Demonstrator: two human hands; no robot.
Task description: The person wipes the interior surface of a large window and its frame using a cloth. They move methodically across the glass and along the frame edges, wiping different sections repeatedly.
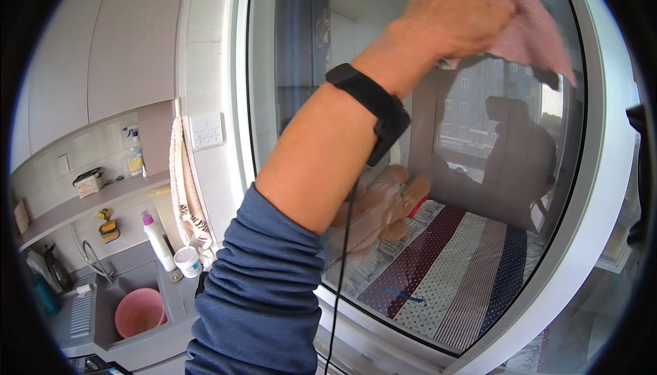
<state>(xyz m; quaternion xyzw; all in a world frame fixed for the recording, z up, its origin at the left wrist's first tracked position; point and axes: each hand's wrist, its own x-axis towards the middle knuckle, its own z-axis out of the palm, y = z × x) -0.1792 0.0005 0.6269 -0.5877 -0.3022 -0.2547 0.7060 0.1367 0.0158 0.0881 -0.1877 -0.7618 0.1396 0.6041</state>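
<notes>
My left hand (462, 9) is raised high against a glass pane (383, 40), its fingers bent over a pink cloth (530, 29). The cloth lies between the hand and the glass, and a loose corner hangs down to the right. Part of the hand is cut off by the top of the view. A black band (373, 105) circles the wrist, and a blue sleeve (263, 279) is pushed up the forearm. My right hand does not show.
A white frame (595, 170) surrounds the glass, which reflects a person and a building. Behind it lie a striped quilt (445, 265) and a plush toy (397, 204). A black cable (340, 272) hangs near my arm. Lower left, a sink holds a pink basin (140, 312), with a white bottle (159, 241) alongside.
</notes>
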